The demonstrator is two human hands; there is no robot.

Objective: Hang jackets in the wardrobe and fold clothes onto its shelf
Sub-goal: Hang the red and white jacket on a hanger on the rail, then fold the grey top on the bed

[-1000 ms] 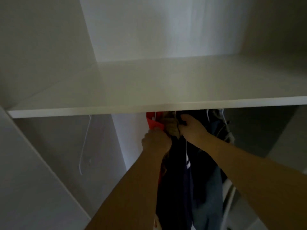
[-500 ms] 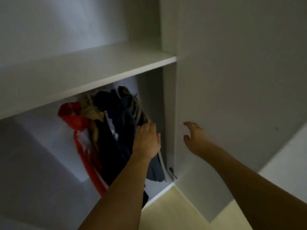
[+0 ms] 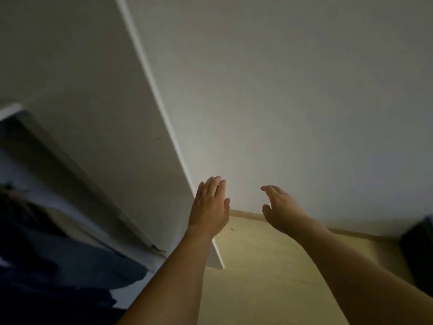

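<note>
The white wardrobe door (image 3: 98,118) stands open, its thin edge running down the middle of the view. My left hand (image 3: 209,205) is held up flat with straight fingers right at that edge, holding nothing. My right hand (image 3: 280,211) hovers to its right in front of the wall, fingers relaxed, also holding nothing. Dark blue hanging clothes (image 3: 54,266) show at the lower left, inside the wardrobe; the rail and shelf are out of view.
A plain pale wall (image 3: 304,90) fills the right half. Light wooden floor (image 3: 257,266) with a skirting board lies below. A dark object (image 3: 419,249) sits at the right edge on the floor.
Both hands let go of the hanging clothes and came out of the wardrobe. The view swung right, from the shelf and clothes to the door edge and wall.
</note>
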